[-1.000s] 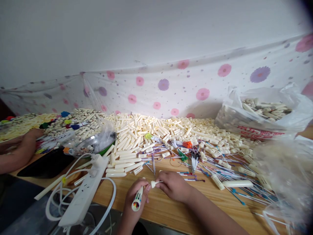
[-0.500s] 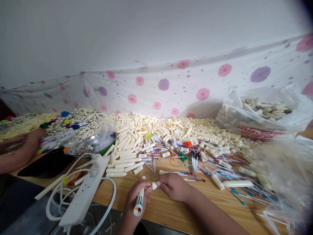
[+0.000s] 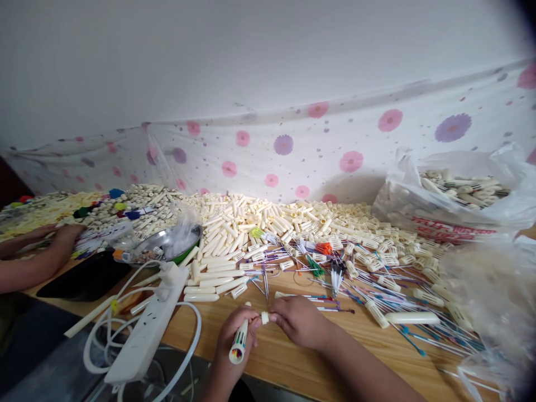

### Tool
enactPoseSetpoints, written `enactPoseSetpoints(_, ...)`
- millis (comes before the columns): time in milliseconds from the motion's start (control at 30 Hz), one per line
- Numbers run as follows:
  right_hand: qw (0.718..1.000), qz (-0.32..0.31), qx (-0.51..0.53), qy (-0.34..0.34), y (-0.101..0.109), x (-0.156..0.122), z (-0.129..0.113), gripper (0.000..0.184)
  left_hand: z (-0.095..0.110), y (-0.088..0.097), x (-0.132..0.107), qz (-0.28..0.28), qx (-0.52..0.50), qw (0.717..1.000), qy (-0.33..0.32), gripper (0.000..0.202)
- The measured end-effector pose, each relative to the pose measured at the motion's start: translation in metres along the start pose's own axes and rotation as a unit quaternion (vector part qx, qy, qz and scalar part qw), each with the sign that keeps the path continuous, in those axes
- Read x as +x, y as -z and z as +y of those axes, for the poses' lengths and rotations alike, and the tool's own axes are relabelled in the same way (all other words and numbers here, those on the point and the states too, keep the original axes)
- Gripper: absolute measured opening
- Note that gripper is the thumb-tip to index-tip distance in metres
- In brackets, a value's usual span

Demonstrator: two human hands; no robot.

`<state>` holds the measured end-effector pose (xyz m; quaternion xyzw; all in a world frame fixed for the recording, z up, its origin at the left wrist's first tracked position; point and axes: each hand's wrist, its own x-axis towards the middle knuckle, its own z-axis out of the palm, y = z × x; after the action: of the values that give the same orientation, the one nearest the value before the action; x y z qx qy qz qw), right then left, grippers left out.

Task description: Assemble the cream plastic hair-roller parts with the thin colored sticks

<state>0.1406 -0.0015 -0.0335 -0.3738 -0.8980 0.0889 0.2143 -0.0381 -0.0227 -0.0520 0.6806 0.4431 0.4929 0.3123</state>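
My left hand (image 3: 235, 329) is closed round a cream multicolour pen (image 3: 240, 340), its open end tilted toward me with bright coloured tips showing inside. Between my two hands sits a small cream plastic ring-like cap (image 3: 264, 317). The thumb and forefinger of my right hand (image 3: 295, 321) pinch this cap at its right side, while the fingertips of my left hand are close to its left side. Just beyond my hands lie several thin pen refills (image 3: 330, 301) and a pair of thin metal rods (image 3: 265, 282). Slotted cream barrel pieces (image 3: 377, 314) are to the right.
Cream pen tubes (image 3: 234, 223) are heaped along the wall. A white power strip (image 3: 148, 324) with looped cable lies left, near a metal bowl (image 3: 144, 245) and a black tray (image 3: 84, 276). Another person's hands (image 3: 69, 231) are at far left. A filled plastic bag (image 3: 397, 195) stands right.
The small cap has turned slightly in my right fingers, staying between my hands. Both hands keep nearly the same place; the whole view has shifted slightly.
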Motion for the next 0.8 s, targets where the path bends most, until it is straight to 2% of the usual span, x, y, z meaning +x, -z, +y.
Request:
enactPoseSetpoints(200, 0.999, -0.031, -0.014, -0.038, 0.0006, 0.0003, -0.0036, 0.032, 0.0, 0.0006, -0.0001, -0.006, -0.007, 1.0, -0.023, 0.016)
enactPoseSetpoints(367, 0.999, 0.003, 0.045, -0.011, 0.0042, -0.0008, -0.0064, 0.022, 0.0007, -0.0005, -0.0007, 0.016, 0.023, 0.999, 0.043, 0.021)
enactPoseSetpoints(500, 0.999, 0.014, 0.032, -0.013, 0.0039, -0.0009, -0.0043, 0.018, 0.0019, -0.0011, -0.0004, 0.009, 0.034, 0.996, 0.077, 0.027)
enactPoseSetpoints(667, 0.999, 0.022, 0.022, -0.015, 0.0038, 0.0, -0.003, 0.017, 0.0026, 0.0003, -0.0007, -0.005, 0.01, 0.996, 0.091, 0.027)
enactPoseSetpoints(800, 1.0, 0.022, 0.007, -0.011, 0.0051, 0.0004, -0.004, 0.019, 0.0004, -0.0009, -0.0001, 0.006, -0.003, 0.996, 0.092, 0.029)
